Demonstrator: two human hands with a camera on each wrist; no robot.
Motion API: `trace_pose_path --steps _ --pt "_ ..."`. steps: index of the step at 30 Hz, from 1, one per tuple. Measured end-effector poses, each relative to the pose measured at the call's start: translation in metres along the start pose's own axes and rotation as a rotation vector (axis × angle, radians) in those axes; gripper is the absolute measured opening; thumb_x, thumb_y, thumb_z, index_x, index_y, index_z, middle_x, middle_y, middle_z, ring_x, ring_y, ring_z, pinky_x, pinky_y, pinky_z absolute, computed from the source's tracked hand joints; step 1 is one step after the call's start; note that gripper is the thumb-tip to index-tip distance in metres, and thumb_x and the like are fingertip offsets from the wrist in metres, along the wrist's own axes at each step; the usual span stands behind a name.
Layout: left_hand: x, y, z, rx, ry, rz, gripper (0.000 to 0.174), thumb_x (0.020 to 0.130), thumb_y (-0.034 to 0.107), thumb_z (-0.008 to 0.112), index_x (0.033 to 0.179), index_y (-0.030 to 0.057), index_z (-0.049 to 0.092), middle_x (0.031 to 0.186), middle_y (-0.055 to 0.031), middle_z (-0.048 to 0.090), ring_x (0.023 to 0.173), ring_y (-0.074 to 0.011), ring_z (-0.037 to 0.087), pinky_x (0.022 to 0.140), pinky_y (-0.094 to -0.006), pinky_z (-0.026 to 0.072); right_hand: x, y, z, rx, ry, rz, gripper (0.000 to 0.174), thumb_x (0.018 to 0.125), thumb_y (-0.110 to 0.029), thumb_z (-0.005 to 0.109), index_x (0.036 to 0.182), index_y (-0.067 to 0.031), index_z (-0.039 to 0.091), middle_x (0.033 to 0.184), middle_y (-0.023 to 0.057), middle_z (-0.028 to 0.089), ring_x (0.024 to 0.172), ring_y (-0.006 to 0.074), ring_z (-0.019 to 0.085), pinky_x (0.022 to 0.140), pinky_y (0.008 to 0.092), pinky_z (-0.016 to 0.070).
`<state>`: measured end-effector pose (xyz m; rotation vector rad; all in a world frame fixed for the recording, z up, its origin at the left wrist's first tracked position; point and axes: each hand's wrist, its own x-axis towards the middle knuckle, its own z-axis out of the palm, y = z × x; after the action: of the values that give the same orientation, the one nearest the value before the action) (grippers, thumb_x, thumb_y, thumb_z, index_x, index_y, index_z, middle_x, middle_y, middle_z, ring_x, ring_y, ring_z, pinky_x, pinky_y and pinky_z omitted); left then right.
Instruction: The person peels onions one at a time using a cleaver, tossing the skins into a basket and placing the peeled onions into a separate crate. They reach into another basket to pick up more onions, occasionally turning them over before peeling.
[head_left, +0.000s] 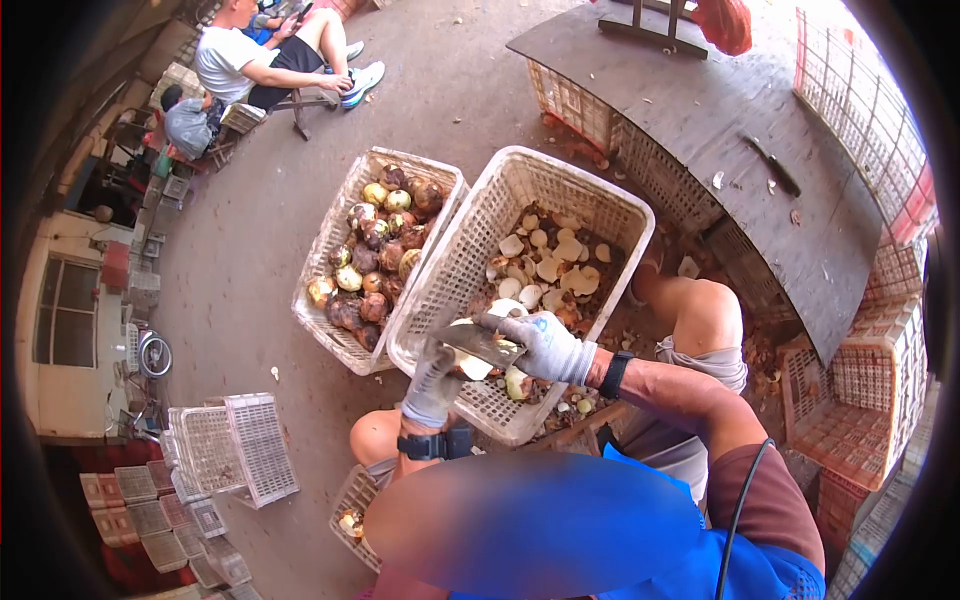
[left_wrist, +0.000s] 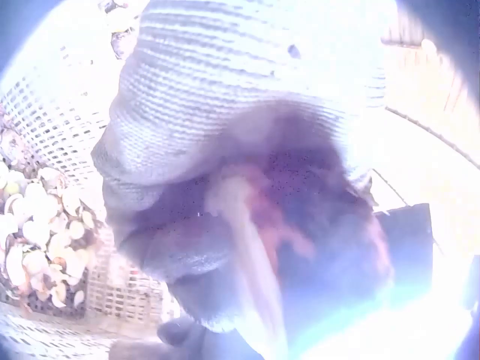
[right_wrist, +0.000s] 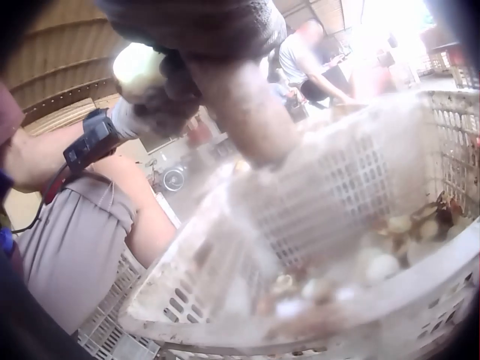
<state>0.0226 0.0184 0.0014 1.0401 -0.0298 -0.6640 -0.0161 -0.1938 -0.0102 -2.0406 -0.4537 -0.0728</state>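
Observation:
Over the near end of a white plastic crate point(head_left: 628, 200), both hands work close together in grey knit gloves. The left hand point(head_left: 430, 390) grips a partly peeled onion point(head_left: 470, 366); in the right wrist view the onion point(right_wrist: 139, 66) shows pale and greenish above that glove. A wide dark knife blade point(head_left: 482, 345) lies across the onion, its handle in the right hand point(head_left: 552, 347). Inside the crate are many pale round slices point(head_left: 560, 258) and brown skins. The left wrist view is overexposed, with the glove point(left_wrist: 240, 90) filling much of it.
A second crate point(head_left: 310, 290) of whole brown onions stands alongside on the left. To the right is a dark tabletop point(head_left: 700, 120) with another knife point(head_left: 770, 165) on it. Stacked crates point(head_left: 860, 390) flank the worker. A seated person point(head_left: 240, 65) is at the back left.

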Motion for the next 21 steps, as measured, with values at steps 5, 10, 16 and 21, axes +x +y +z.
trace_pose_path --steps 5,10,16,21 --pt "-0.006 -0.021 -0.013 0.003 0.103 -0.08 0.085 0.068 0.026 0.085 0.137 0.0048 0.039 0.122 -0.0087 0.057 0.111 -0.0218 0.059 0.093 -0.0343 0.0528 -0.005 0.009 0.004 0.014 0.034 -0.093 0.072 0.069 -0.007 0.069 0.136 -0.0091 0.044 0.095 0.0168 0.065 0.081 0.0363 0.065 0.071 0.0418 0.0534" --pt "-0.005 -0.001 -0.024 0.298 -0.035 -0.032 0.09 0.063 0.023 0.088 0.138 0.0048 0.042 0.129 -0.0077 0.053 0.118 -0.0211 0.053 0.099 -0.0338 0.047 -0.01 0.014 0.008 0.085 -0.07 -0.121 0.079 0.071 -0.01 0.066 0.144 -0.0134 0.036 0.109 0.0174 0.059 0.089 0.0349 0.064 0.073 0.0426 0.0523" --pt "0.001 0.018 -0.001 0.27 -0.028 -0.159 0.105 0.061 0.019 0.086 0.148 0.007 0.029 0.123 -0.0101 0.057 0.11 -0.0225 0.059 0.092 -0.0329 0.0503 -0.004 0.019 0.023 0.198 0.008 0.016 0.058 0.082 -0.011 0.06 0.138 -0.0159 0.045 0.106 0.0181 0.061 0.092 0.0368 0.063 0.077 0.043 0.0515" --pt "0.009 0.04 0.013 0.373 -0.073 -0.13 0.117 0.058 0.027 0.091 0.15 0.003 0.024 0.129 -0.0107 0.054 0.113 -0.0209 0.057 0.095 -0.0316 0.0487 -0.002 0.012 0.022 0.175 0.08 0.036 0.058 0.082 -0.012 0.062 0.137 -0.015 0.046 0.109 0.0191 0.061 0.093 0.0375 0.063 0.077 0.0434 0.0529"
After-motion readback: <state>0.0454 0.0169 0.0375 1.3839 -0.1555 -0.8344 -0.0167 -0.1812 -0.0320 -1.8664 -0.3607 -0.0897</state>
